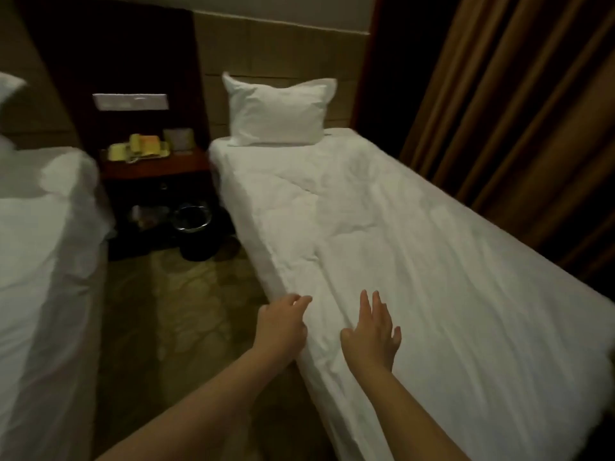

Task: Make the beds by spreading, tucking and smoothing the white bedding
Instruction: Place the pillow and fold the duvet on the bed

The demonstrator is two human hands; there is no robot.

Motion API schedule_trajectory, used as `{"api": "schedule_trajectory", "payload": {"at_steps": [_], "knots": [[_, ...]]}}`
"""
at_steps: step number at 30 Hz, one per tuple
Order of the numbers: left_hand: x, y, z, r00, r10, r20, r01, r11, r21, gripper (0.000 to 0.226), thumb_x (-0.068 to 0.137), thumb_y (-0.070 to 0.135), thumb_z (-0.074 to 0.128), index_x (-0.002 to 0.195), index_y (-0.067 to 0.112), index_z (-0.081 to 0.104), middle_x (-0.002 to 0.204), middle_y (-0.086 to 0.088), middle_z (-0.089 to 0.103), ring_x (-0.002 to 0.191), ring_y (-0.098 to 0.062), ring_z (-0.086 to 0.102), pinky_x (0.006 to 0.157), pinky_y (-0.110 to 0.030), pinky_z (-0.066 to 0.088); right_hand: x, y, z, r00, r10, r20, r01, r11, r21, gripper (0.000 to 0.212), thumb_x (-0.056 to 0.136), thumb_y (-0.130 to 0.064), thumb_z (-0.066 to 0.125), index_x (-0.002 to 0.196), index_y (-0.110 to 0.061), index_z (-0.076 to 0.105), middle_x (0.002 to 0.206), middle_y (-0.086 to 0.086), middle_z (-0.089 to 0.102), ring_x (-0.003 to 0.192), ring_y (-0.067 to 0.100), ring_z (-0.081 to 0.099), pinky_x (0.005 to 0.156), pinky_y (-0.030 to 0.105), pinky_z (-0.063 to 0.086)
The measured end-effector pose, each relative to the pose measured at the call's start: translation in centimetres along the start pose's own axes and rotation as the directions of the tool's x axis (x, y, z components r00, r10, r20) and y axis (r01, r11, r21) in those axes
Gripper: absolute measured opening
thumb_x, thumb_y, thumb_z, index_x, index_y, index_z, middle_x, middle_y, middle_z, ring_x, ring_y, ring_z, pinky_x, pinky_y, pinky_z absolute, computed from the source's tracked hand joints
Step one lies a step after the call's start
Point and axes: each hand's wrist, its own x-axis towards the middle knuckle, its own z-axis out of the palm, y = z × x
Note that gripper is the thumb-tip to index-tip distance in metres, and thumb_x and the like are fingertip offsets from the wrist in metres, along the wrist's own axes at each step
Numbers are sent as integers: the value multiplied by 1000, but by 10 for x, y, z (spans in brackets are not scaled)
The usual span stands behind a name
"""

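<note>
Bedding point(416, 261) white cloth, matt, creased; nightstand point(153, 166) glossy dark wood; bin point(193, 216) shiny metal rim.

A dim hotel room in warm, low light. A dark reddish-brown wooden nightstand point(156, 166) stands against a dark wood wall panel point(109, 54) bearing a white rectangular switch plate point(129, 101). Small yellow and orange items point(141, 147), too blurred to identify, sit on the nightstand. A round black waste bin with a shiny rim point(192, 232) stands on the greenish-gold patterned carpet point(186, 314). Beige padded wall panels point(283, 51) fill the back wall; brown pleated curtains point(519, 108) hang at right.
</note>
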Motion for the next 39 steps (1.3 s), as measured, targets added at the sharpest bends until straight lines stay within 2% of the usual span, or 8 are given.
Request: {"api": "schedule_trajectory", "payload": {"at_steps": [4,8,18,26,29,31,35,39], "knots": [[56,-57,-23,990,-142,-10,142,988,53,51,94,21,42,143,30,34,144,7,39,129,-18,38,103,-35,32,55,-56,17,984,-144,102,146,989,-11,75,96,-39,46,152,-30,-3,160,-1,-10,148,22,0,118,47,8],[133,-101,-32,976,-218,-16,218,975,52,52,91,20,43,142,30,36,142,5,41,127,-18,40,102,-36,35,136,-99,23,985,-146,90,149,989,-20,75,94,-38,47,152,-31,0,160,0,-9,147,22,5,118,43,15],[392,-200,-78,997,-82,12,80,986,148,54,96,22,43,147,31,25,148,5,34,132,-20,35,107,-37,29,353,-249,25,999,-36,1,36,999,12,76,91,-33,46,152,-32,1,160,0,-11,147,22,2,117,44,12],[537,-278,-79,978,-76,193,28,970,241,61,94,18,44,148,30,20,148,0,33,133,-23,33,108,-40,26,484,-322,60,982,189,30,-190,979,68,87,90,-38,51,151,-26,-9,159,3,-13,146,22,4,116,44,16],[594,-316,-90,981,-65,182,20,971,238,56,95,22,43,147,29,24,144,-1,38,129,-24,39,106,-40,28,556,-380,79,986,165,17,-166,974,155,88,89,-35,55,152,-24,-6,160,4,-7,146,24,8,116,43,18],[638,-351,-109,988,-97,120,64,964,257,55,95,27,44,147,29,23,152,-4,25,126,-26,41,102,-40,33,609,-423,99,991,132,13,-132,972,195,87,89,-33,56,152,-23,-3,160,4,-6,146,25,9,116,44,18],[727,-426,-160,967,-255,21,234,915,330,65,97,37,43,151,29,8,159,-7,-3,131,-27,35,102,-38,35,689,-522,139,991,25,133,-54,974,219,85,92,-38,52,152,-26,-7,159,4,-12,146,25,5,117,45,17],[804,-450,-177,970,-229,79,184,909,373,66,98,39,40,151,29,3,159,-9,0,130,-27,37,100,-39,38,743,-579,140,979,-153,134,139,984,108,81,94,-38,49,152,-30,-8,159,3,-18,147,27,-9,117,48,5]]}}
